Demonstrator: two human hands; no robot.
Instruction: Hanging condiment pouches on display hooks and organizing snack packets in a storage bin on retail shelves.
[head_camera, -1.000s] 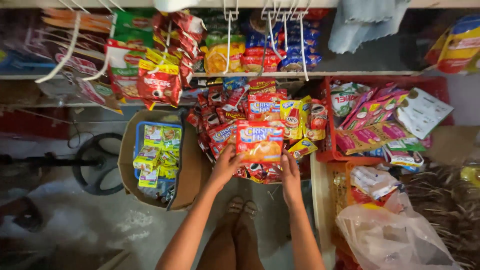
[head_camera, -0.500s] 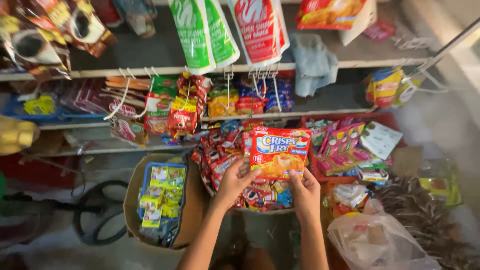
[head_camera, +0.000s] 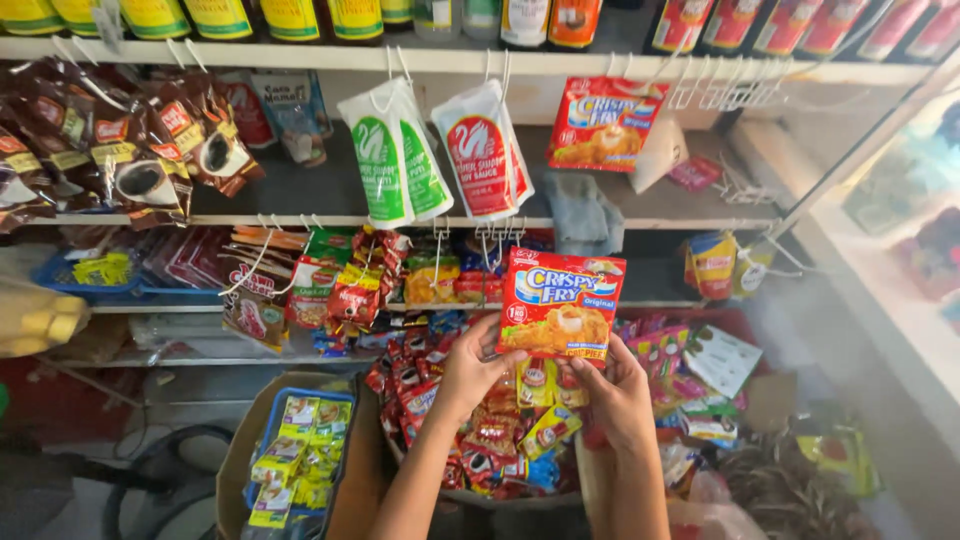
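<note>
Left hand (head_camera: 470, 372) and right hand (head_camera: 618, 392) each pinch only a bottom corner of the red breading-mix packet (head_camera: 561, 304), raised before the shelf hooks (head_camera: 500, 232); weak grip risks dropping it into the sachet pile (head_camera: 480, 430).

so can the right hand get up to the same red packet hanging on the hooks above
Probably yes: the right hand sits below the hanging red packet, with open air between, though it and the left hand grip a held red packet.

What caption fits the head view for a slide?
Left hand and right hand hold a red-and-orange foil packet up before hanging shelf sachets.
</note>
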